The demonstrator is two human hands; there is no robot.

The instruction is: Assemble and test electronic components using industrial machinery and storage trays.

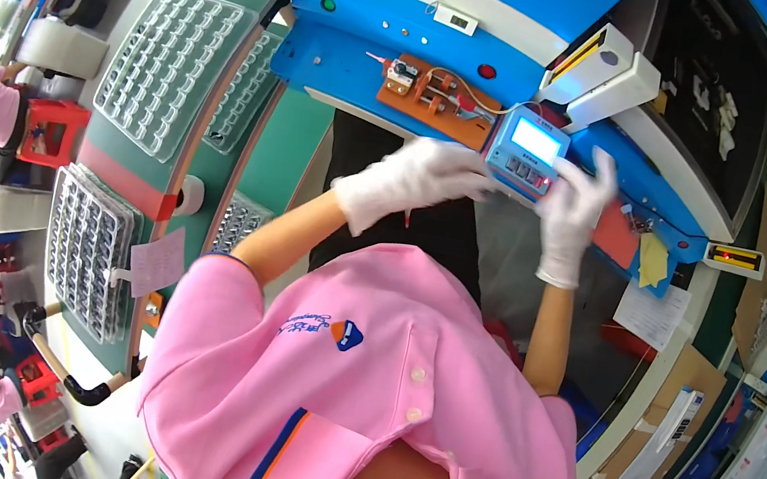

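My left hand [419,180], in a white glove, is at the front edge of the blue bench. Its fingers are bent together and point right, by the lower left corner of a small blue meter [526,150] with a lit screen. What they hold, if anything, is hidden; a small reddish tip shows below the hand. At the meter's right side is my right hand [572,215], also gloved and slightly blurred. Its fingers are apart, one raised and others close to the meter's keys. Behind my left hand sits an orange test fixture [437,101] with metal clamps and a cable.
Clear plastic trays [169,67] lie on the green table at left, with a stack of dark-filled trays [87,251] nearer. White sensor bars [598,78] stand behind the meter. A black conveyor [706,101] is at far right. Yellow paper [652,261] lies at right.
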